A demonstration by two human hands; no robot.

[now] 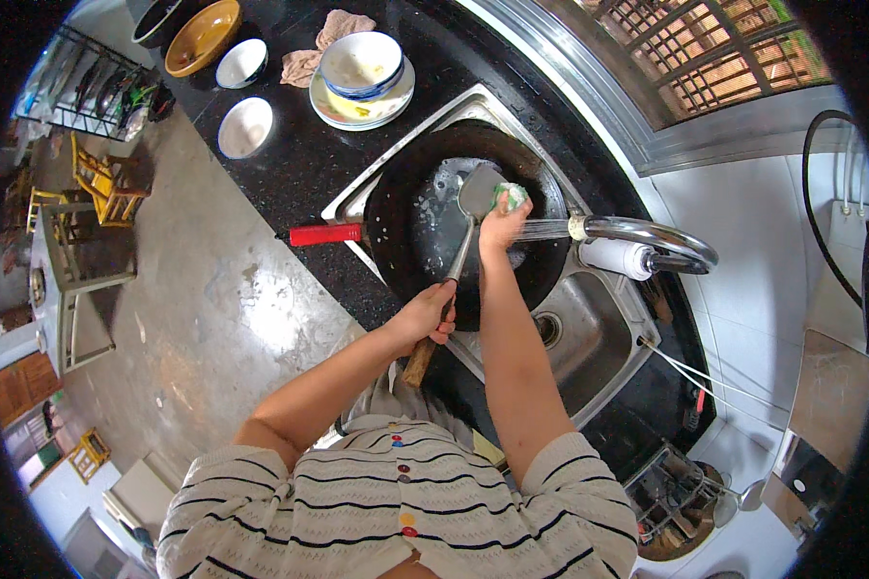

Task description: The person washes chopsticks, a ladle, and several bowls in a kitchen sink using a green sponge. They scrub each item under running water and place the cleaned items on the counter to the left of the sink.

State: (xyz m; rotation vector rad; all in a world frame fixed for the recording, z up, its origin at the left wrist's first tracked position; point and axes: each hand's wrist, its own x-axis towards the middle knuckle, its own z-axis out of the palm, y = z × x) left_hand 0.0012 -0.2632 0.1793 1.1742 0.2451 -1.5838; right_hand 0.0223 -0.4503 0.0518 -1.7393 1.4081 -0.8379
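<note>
My left hand (425,316) is wrapped round the handle of a metal wok spatula (461,236), whose wooden end sticks out below the fist. The spatula's broad blade is tilted up over a large dark wok (396,183) that rests across the sink. My right hand (504,224) presses a green-and-white sponge (510,197) against the blade's right edge. Water streams from the curved chrome faucet (647,229) onto the right hand. Cloudy, sudsy water lies in the bottom of the wok. Its red handle (326,234) points left over the counter edge.
Stacked bowls (361,60) on plates stand behind the wok on the black counter, beside a pinkish cloth (346,26). Two white bowls (246,127) and a brown bowl (203,39) sit farther left. A second sink basin (589,328) is at right; a utensil rack (676,492) stands lower right.
</note>
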